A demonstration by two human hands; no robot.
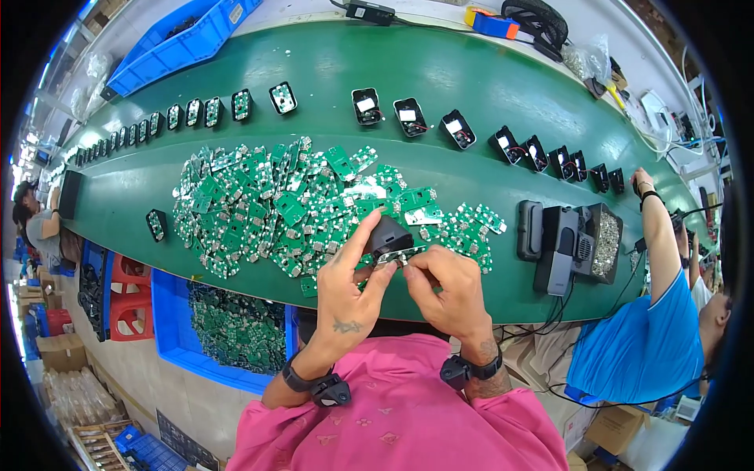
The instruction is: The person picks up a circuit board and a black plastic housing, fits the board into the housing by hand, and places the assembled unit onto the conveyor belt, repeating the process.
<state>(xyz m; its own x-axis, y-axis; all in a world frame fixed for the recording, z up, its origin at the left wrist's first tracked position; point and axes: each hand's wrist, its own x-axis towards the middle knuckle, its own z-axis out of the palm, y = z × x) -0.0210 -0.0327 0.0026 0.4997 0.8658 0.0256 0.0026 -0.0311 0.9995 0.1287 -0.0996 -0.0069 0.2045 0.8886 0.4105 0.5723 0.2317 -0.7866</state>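
My left hand (345, 286) is wrapped round a small black plastic housing (389, 232), holding it tilted above the near edge of the bench. At the housing's near side is a small circuit board (402, 253), seen almost edge-on. The fingers of my right hand (454, 292) are pinched together at this board's right end; the fingertips partly hide it. How far the board sits inside the housing I cannot tell. Just beyond both hands lies a wide heap of loose green circuit boards (259, 208).
Open black housings (458, 129) line the far side, those at left with boards in them. To the right stand black devices (556, 250) and a box of small parts (605, 239). A blue bin (169, 345) of boards sits below the bench. A co-worker's arm (664, 235) reaches in at right.
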